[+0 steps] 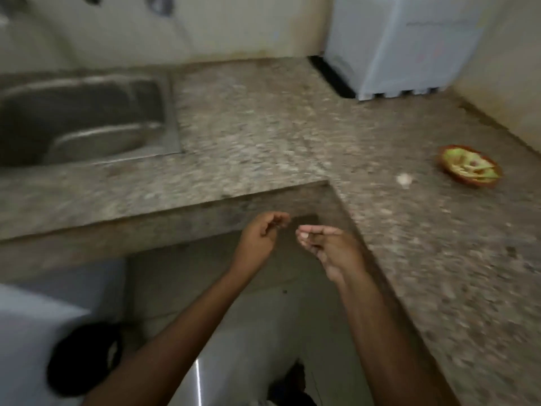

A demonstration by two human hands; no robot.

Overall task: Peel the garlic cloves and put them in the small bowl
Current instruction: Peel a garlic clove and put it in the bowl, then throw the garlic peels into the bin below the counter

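Spreading in an L across the blurred view, speckled stone worktop (263,127). Sunk into its left stretch, steel sink (73,118). Standing in the far right corner against the wall, white boxy appliance (395,45). Held in the air before the worktop's inner corner, just apart from each other, both hands: left hand (263,232) with fingers curled toward the thumb, right hand (325,244) with fingertips drawn together around a pale spot; too smeared to tell whether either pinches anything. Sitting well off to the right on the worktop, small bowl (474,184), green inside, with pale bits in it. Lying near its left side, apart from it, one whitish garlic clove (404,179).
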